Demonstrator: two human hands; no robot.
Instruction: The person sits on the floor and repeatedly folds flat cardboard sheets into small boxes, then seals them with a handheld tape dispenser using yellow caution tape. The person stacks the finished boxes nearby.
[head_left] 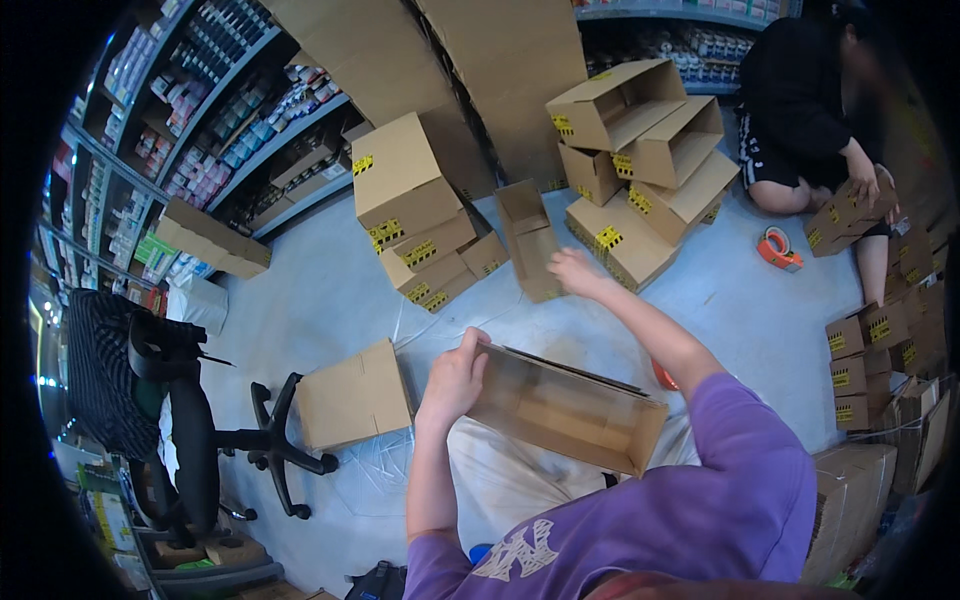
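Across my lap lies an open, empty cardboard box point(565, 405), its long opening facing up. My left hand point(455, 378) is closed on the box's upper left corner, with the fingers over the edge. My right arm reaches forward over the floor. At its end my right hand point(580, 273) has curled fingers at the right edge of a second, narrow open cardboard box point(528, 235), which stands between two stacks. The fingertips overlap that box's wall and seem to pinch it, though the contact is small in view.
Stacked cardboard boxes point(400, 190) with yellow-black tape stand ahead left, open ones point(650, 150) ahead right. A flat cardboard piece point(355, 395) lies near an office chair point(270, 440). An orange tape roll point(778, 248) lies near a seated person point(800, 110) handling a box. Shelves point(220, 100) line the left.
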